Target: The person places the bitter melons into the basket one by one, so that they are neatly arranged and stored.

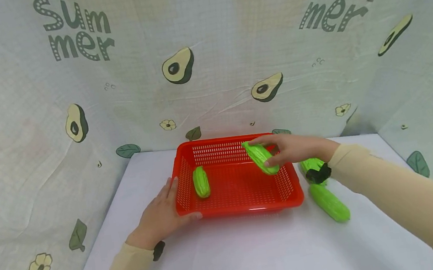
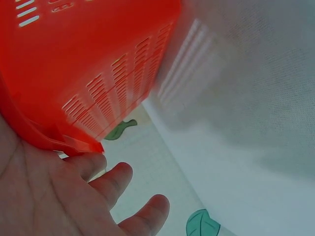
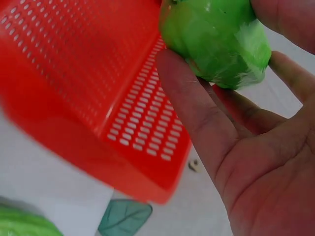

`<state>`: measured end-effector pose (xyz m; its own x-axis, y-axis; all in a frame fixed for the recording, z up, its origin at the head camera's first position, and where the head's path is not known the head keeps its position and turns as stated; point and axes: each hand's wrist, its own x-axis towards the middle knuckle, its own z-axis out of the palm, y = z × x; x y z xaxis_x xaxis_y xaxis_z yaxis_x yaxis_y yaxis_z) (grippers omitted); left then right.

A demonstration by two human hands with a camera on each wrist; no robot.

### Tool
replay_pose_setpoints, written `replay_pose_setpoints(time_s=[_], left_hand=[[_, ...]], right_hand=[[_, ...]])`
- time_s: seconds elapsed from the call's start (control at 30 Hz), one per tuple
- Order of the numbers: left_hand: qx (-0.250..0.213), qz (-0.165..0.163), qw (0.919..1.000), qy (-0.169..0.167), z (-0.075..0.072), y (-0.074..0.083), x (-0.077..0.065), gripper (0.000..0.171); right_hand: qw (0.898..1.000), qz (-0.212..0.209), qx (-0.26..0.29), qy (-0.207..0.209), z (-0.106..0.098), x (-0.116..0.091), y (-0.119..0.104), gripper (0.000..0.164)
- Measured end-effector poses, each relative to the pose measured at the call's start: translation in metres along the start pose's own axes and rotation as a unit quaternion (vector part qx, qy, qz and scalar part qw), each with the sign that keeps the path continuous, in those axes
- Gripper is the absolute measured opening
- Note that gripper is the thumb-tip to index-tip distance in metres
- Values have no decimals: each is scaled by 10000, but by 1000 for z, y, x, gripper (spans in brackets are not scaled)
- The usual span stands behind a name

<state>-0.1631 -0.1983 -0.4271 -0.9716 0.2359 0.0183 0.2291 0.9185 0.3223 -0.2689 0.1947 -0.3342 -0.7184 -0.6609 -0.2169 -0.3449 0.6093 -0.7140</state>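
Note:
My right hand (image 1: 291, 147) holds a bright green ribbed gourd (image 1: 260, 157) between thumb and fingers, above the right part of a red plastic basket (image 1: 235, 210). Seen from the right wrist, the gourd (image 3: 216, 44) has a shiny, film-like surface, and its upper end runs out of frame. My left hand (image 1: 165, 213) rests against the basket's left front corner, fingers extended along the left side and thumb along the front rim. From the left wrist, the rim presses at the base of the fingers (image 2: 115, 182). Another green gourd (image 1: 201, 182) lies inside the basket at left.
Right of the basket, a long green vegetable (image 1: 330, 203) lies on the white table (image 1: 234, 261), with more green produce (image 1: 311, 165) behind it, partly hidden by the right wrist. A pale cloth printed with avocados (image 1: 209, 25) encloses the back and sides.

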Motion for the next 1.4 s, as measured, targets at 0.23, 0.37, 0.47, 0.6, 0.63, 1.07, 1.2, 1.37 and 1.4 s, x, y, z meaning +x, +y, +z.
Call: replay_pose_setpoints(time_s=[0.23, 0.37, 0.47, 0.6, 0.63, 1.07, 1.2, 1.37, 1.4], left_hand=[[83, -55, 10000, -2, 2, -3, 0, 129], [74, -72, 9999, -15, 3, -3, 0, 129], [79, -68, 9999, -8, 3, -3, 0, 129], [92, -65, 9999, 0, 2, -3, 1, 130], [90, -61, 9999, 0, 2, -3, 1, 130], [103, 16, 9999, 65, 6, -4, 2, 131], [116, 21, 9999, 82, 7, -5, 4, 131], [114, 8, 9999, 78, 7, -5, 4, 131], [112, 9, 9999, 78, 7, -5, 4, 131]], right_hand=[[9987, 312, 266, -307, 26, 49, -7, 70], [9977, 402, 369, -406, 40, 74, -9, 69], [9979, 442, 257, -408, 50, 91, -9, 67], [9976, 536, 125, -422, 61, 108, -8, 66], [9976, 538, 83, -432, 63, 112, -8, 65], [9969, 484, -109, -611, 88, 136, -5, 68], [9961, 553, -26, -684, 92, 138, -5, 71], [9962, 551, -94, -671, 93, 141, -6, 74], [9962, 547, -98, -674, 93, 141, -6, 74]])
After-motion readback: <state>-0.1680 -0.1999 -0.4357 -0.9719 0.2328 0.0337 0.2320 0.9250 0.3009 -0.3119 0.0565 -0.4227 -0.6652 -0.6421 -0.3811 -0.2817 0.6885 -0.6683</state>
